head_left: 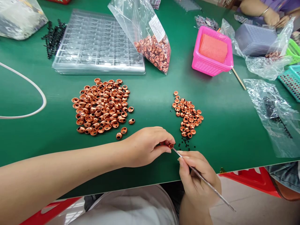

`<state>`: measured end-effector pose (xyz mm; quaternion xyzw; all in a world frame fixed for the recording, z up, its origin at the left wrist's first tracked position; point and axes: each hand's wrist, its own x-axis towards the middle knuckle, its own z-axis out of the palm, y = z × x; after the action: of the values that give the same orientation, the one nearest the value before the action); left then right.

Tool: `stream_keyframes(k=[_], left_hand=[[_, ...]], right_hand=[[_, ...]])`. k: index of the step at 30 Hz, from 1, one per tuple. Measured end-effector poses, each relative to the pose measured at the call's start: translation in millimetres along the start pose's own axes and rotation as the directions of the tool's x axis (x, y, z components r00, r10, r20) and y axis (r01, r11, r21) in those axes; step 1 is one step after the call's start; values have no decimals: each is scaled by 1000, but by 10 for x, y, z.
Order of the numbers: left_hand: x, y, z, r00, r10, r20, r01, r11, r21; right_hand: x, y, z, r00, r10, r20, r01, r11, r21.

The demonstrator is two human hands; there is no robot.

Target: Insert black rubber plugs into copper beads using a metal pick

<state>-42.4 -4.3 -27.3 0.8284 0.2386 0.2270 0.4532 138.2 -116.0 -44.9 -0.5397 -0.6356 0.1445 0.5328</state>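
Left hand (145, 148) pinching a copper bead (171, 146), right hand (199, 175) holding a thin rod (215, 191) to it

The bead sits between left thumb and fingertips, above the near part of a green table (150, 100). Right fingers grip the rod like a pen, its tip at the bead. Just beyond lie black bits (186, 141) and a small pile (189, 117) of beads; left, a larger pile (100, 106). Farther back: clear trays (93, 47), a bag (157, 53) of beads, a pink basket (212, 67).
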Motion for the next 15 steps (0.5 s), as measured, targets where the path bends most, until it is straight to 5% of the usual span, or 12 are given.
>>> stream_keyframes(k=[15], left_hand=[[0,25,-13,1000,-11,-2,11,1000,-4]], right_hand=[[-13,-1,2,999,35,-24,-35,999,19]])
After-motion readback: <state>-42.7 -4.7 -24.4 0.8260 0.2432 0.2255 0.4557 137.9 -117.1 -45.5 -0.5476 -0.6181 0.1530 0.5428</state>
